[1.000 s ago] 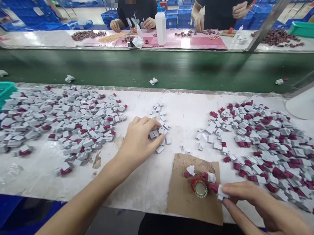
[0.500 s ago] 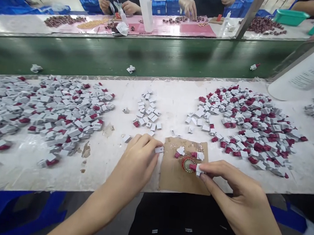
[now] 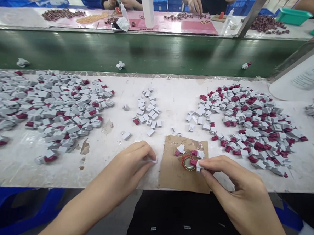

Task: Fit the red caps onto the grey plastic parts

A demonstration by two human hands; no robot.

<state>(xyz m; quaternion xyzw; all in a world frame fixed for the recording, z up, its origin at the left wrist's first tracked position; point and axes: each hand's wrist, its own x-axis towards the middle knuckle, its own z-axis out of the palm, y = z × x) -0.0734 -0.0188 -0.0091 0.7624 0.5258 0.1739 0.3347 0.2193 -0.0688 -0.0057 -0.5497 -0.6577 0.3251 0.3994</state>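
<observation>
My left hand (image 3: 133, 162) is closed on a small grey block (image 3: 153, 161), mostly hidden by the fingers, left of a piece of brown cardboard (image 3: 177, 177). Between thumb and forefinger, my right hand (image 3: 232, 186) pinches a grey-and-maroon plastic piece (image 3: 198, 165). Its maroon end (image 3: 193, 162) is over a red-rimmed bottle cap (image 3: 186, 163) on the cardboard; whether it touches what is inside I cannot tell. Two similar grey-and-maroon pieces, one at the upper left (image 3: 180, 149) and one at the upper right (image 3: 198, 154), lie on the cardboard behind the cap.
Piles of grey and maroon pieces spread at left (image 3: 67, 105) and right (image 3: 252, 127), with a smaller group of grey blocks (image 3: 148, 111) between. Behind runs a green conveyor belt (image 3: 161, 54) carrying a few pieces. A white bottle (image 3: 300, 75) stands at right. Co-workers' hands (image 3: 194, 4) are across the belt.
My left hand has drawn left and slightly down, turning the grey block in its fingers. My right hand stays almost still at the cap. Pieces on the belt have shifted left.
</observation>
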